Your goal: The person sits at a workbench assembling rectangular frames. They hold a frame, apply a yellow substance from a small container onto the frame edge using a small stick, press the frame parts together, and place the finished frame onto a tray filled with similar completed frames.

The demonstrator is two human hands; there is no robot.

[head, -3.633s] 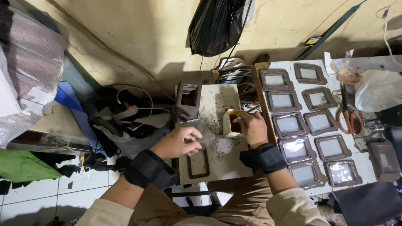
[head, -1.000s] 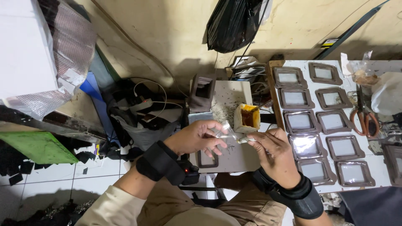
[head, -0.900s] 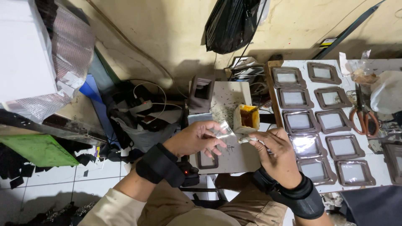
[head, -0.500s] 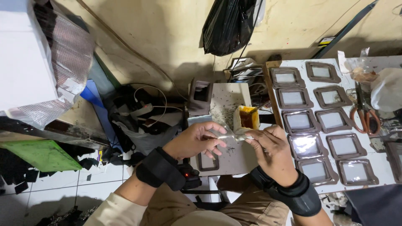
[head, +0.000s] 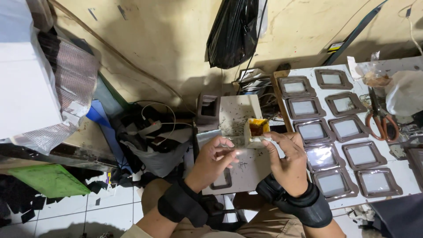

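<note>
The left hand (head: 214, 159) was held at lower centre of the frame, its fingers curled and its thumb and forefinger pinching a small clear, glossy piece of film (head: 238, 151). The right hand (head: 287, 158) sat just right of it, fingers bent inward toward the same piece; whether its fingertips gripped the piece cannot be told. Both wrists carried black wrist bands.

Beneath the hands lay a small pale work board (head: 241, 145), speckled with dark marks. A dark rectangular frame (head: 221, 180) rested on its lower left part, partly covered by the left hand. Just above the right hand stood a small open container of amber glue (head: 256, 128).

At the right of the frame, a white tabletop (head: 398, 174) carried rows of brown frames with clear windows (head: 348, 128), laid flat and close together. Orange-handled scissors (head: 381, 121) lay at the far right beside them, near a crumpled clear plastic bag (head: 403, 90).

A black plastic bag (head: 232, 33) hung against the wall at upper centre. At lower left, a green sheet (head: 48, 180) lay on the tiled floor (head: 88, 211) among dark scraps.
</note>
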